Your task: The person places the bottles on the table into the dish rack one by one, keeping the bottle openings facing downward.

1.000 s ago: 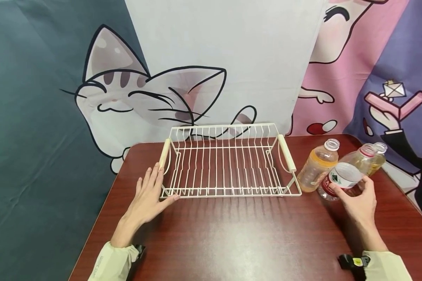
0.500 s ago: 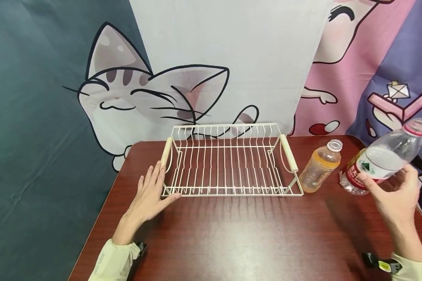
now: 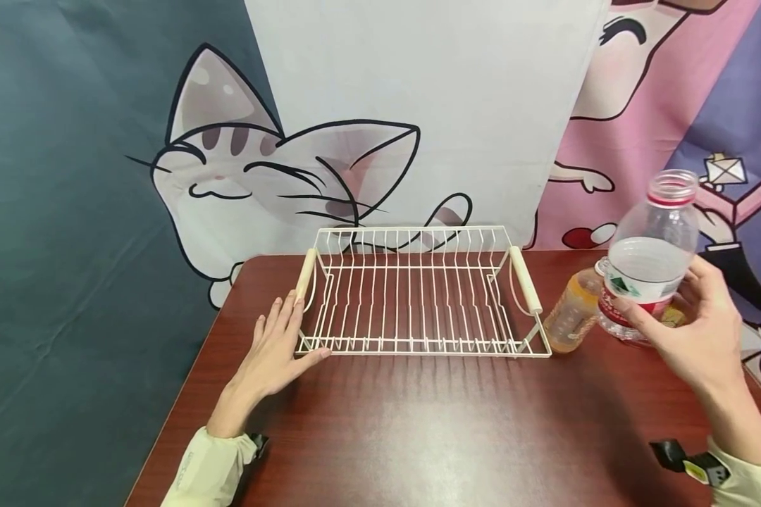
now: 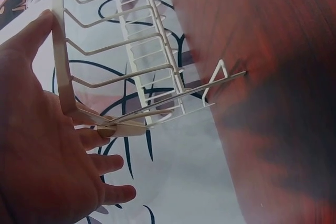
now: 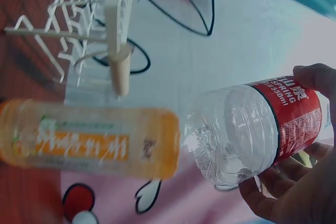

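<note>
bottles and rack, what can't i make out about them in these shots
- Head view: most of the yellow bottle, behind the water bottle and right hand.
- Right wrist view: the water bottle's upper end, behind the hand and past the right edge.
- Right wrist view: the print on the orange bottle, too blurred to read.
- Left wrist view: the rack, cut off by the top edge.

Behind your clear bottle (image 3: 650, 264) in the head view, a yellow item (image 3: 674, 316) is mostly hidden, an orange bottle (image 3: 571, 317) partly.
</note>
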`<state>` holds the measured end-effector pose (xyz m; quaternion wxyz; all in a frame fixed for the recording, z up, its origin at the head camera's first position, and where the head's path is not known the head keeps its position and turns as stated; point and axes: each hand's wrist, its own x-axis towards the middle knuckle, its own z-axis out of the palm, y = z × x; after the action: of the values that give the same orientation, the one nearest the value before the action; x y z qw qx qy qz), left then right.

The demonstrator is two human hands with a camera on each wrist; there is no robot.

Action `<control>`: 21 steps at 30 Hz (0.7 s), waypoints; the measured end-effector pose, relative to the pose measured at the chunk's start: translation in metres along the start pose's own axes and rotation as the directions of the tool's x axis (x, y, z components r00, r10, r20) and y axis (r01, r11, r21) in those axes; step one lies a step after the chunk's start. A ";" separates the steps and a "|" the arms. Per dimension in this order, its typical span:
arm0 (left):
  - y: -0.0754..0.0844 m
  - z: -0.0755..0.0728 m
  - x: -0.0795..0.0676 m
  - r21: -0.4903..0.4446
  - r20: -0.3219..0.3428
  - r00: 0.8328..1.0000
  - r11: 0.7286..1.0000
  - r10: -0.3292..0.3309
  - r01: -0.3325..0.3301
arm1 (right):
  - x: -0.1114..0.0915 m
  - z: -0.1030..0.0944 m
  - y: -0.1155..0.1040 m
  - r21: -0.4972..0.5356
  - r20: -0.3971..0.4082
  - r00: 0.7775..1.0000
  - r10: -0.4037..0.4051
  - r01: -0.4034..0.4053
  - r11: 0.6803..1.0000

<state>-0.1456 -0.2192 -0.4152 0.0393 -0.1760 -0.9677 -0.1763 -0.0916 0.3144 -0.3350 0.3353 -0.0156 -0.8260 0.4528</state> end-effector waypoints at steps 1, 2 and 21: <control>0.000 0.000 0.000 -0.001 0.000 1.000 1.000 -0.001 0.001 | 0.001 0.002 -0.003 -0.007 0.015 1.000 -0.019 0.019 1.000; 0.000 0.000 0.000 0.000 0.000 1.000 1.000 -0.002 0.002 | 0.001 0.004 -0.006 -0.013 0.034 0.999 -0.036 0.037 0.999; 0.071 -0.022 0.031 -0.255 -0.372 0.896 0.902 0.242 -0.349 | 0.009 0.065 -0.050 -0.012 0.236 0.866 -0.442 0.457 0.889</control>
<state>-0.1494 -0.1543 -0.3667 0.1995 -0.2946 -0.8677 -0.3473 -0.1213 0.2404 -0.3160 0.3342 0.2176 -0.8545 0.3329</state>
